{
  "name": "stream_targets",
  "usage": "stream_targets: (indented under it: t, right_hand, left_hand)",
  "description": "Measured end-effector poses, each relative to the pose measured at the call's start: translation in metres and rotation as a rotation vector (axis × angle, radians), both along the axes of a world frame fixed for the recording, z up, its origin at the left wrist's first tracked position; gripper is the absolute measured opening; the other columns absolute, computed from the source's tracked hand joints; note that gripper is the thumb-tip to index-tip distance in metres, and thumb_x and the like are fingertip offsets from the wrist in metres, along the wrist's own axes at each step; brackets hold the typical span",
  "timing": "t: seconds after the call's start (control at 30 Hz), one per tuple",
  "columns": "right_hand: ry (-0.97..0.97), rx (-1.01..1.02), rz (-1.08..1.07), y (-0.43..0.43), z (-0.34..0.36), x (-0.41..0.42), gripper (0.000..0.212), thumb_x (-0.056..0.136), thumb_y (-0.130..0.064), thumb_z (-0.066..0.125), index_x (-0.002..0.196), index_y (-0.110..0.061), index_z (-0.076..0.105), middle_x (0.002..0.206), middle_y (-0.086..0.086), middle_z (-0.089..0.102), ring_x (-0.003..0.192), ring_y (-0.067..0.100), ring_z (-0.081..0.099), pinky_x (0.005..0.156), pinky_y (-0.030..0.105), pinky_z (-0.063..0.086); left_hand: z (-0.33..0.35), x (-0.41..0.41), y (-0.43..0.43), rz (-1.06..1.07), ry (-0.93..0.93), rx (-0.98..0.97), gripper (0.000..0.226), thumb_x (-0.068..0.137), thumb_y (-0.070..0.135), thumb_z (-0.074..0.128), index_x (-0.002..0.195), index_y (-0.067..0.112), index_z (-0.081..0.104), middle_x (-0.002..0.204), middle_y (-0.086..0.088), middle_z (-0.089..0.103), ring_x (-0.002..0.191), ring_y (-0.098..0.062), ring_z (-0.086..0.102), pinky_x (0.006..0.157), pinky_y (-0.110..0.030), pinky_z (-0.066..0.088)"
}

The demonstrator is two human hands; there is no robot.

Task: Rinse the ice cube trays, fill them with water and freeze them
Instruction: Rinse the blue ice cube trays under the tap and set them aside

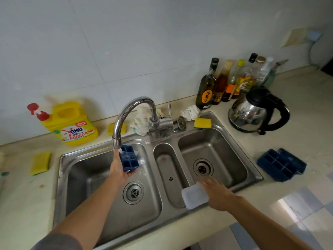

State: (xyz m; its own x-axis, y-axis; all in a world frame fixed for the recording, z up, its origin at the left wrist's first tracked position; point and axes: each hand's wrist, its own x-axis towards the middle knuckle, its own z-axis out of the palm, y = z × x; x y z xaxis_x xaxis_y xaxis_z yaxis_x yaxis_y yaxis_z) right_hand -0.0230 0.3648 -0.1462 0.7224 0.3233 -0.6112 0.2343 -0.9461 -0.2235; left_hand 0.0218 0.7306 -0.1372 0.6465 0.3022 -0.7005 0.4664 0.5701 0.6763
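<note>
Blue gridded tray (129,158) in left hand's (119,171) grip; right hand (217,194) flat on frosted lid (193,196).

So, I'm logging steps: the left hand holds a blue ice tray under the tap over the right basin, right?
No: the head view shows the left hand holding the blue ice tray under the tap over the left basin, not the right one.
</note>
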Motion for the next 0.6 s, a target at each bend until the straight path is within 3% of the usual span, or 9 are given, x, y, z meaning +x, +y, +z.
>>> stream_targets:
  t: [0.1, 0.2, 0.33, 0.47, 0.6]
  right_hand:
    - [-0.031, -0.024, 0.034, -0.004, -0.003, -0.002, 0.086, 0.086, -0.008, 0.071, 0.157, -0.026, 0.026, 0.158, 0.0, 0.026, 0.145, 0.024, 0.029, 0.121, 0.046, 0.029]
    - [-0.029, -0.032, 0.058, 0.0, 0.002, 0.003, 0.092, 0.087, -0.009, 0.071, 0.161, -0.025, 0.017, 0.164, 0.002, 0.018, 0.15, 0.027, 0.021, 0.123, 0.048, 0.025]
    - [-0.066, 0.07, 0.001, 0.022, 0.016, 0.019, 0.096, 0.085, -0.011, 0.072, 0.161, -0.025, 0.015, 0.164, 0.0, 0.021, 0.149, 0.025, 0.024, 0.12, 0.047, 0.029]
    - [-0.122, 0.213, -0.044, 0.061, 0.027, 0.038, 0.086, 0.091, -0.01, 0.063, 0.161, -0.022, 0.015, 0.165, 0.001, 0.023, 0.151, 0.025, 0.023, 0.121, 0.042, 0.032]
    - [-0.163, 0.325, -0.139, 0.121, 0.035, 0.055, 0.075, 0.096, -0.028, 0.062, 0.16, -0.018, 0.023, 0.16, 0.005, 0.035, 0.145, 0.024, 0.035, 0.116, 0.037, 0.035]
  left_hand:
    - [0.005, -0.008, -0.002, -0.032, -0.027, 0.028, 0.046, 0.096, 0.065, 0.048, 0.114, 0.025, 0.062, 0.116, -0.012, 0.07, 0.101, -0.031, 0.068, 0.067, -0.041, 0.057]
    - [0.006, -0.015, -0.001, -0.027, -0.042, 0.051, 0.052, 0.094, 0.061, 0.056, 0.128, 0.021, 0.058, 0.118, -0.012, 0.068, 0.105, -0.033, 0.068, 0.071, -0.044, 0.059]
    - [0.01, -0.017, 0.004, -0.051, -0.053, 0.01, 0.054, 0.094, 0.057, 0.059, 0.133, 0.02, 0.057, 0.123, -0.015, 0.067, 0.11, -0.037, 0.066, 0.082, -0.052, 0.059]
    - [0.006, -0.015, 0.012, -0.043, -0.008, -0.047, 0.048, 0.097, 0.054, 0.055, 0.129, 0.019, 0.058, 0.119, -0.017, 0.07, 0.104, -0.038, 0.069, 0.069, -0.049, 0.061]
    - [0.003, -0.014, 0.024, -0.046, 0.031, -0.086, 0.041, 0.1, 0.052, 0.051, 0.12, 0.017, 0.061, 0.106, -0.017, 0.074, 0.095, -0.037, 0.072, 0.066, -0.047, 0.061]
